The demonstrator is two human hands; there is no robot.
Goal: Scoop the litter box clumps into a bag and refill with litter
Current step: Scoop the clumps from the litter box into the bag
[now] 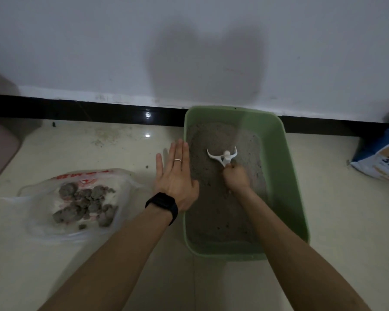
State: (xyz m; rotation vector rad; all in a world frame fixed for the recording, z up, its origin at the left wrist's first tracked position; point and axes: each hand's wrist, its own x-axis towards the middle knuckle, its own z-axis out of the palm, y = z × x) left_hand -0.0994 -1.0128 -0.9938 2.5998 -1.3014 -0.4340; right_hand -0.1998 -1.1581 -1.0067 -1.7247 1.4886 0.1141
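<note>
1. the green litter box [288, 176] sits on the floor against the wall, at about 3 o'clock from the plastic bag [43, 223].
2. the bag lies open and already holds a pile of grey clumps [83, 205], so much of the scooping looks done.
3. the right hand [236, 178] is closed around the handle of the white scoop [220, 156], whose head rests in the litter [213, 212] toward 12 o'clock.
4. the left hand [176, 178] is flat and open, fingers together, by the box's 9 o'clock rim, holding nothing.
5. refilling seems still to come; a litter sack [382, 162] waits at 3 o'clock of the box.
6. the floor [346, 243] is glossy pale tile with scattered grit, a black baseboard [99, 108], and a dim white wall [76, 41].
</note>
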